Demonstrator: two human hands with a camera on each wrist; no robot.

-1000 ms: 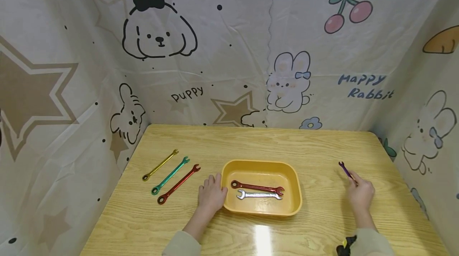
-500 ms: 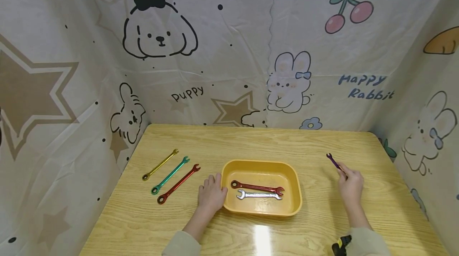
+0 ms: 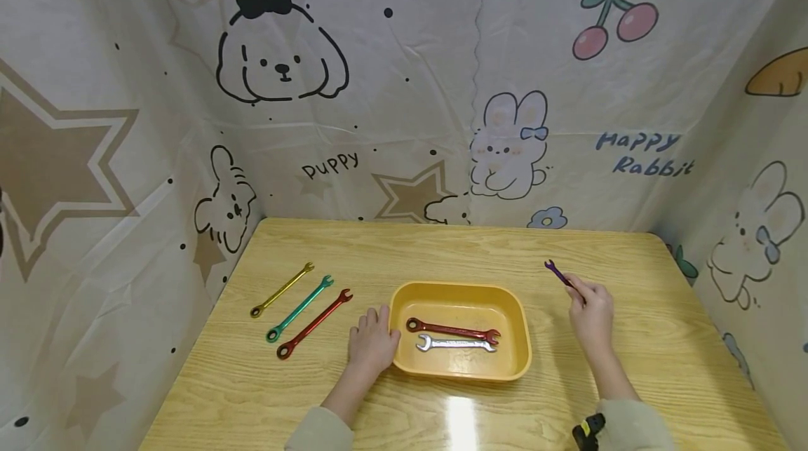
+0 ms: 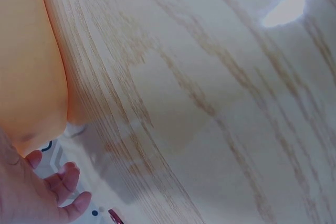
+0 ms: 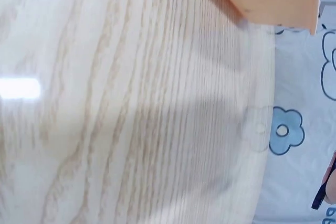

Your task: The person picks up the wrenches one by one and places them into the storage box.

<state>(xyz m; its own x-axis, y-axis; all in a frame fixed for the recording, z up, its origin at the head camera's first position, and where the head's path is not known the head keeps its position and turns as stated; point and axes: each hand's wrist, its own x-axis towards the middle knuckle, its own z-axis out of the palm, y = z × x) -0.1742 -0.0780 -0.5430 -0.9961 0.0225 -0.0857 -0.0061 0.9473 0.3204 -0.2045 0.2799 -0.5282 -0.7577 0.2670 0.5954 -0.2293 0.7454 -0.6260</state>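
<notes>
Yellow and shiny, the tub has a red wrench and a silver wrench inside. The left hand touches its left side, fingers a bit bent. The right hand pinches a purple wrench, out past the tub's right side.

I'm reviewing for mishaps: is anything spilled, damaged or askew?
Nothing stands out: no spill or damage shows, the yellow tray stands upright with the silver wrench inside, and the right hand grips the purple wrench.
</notes>
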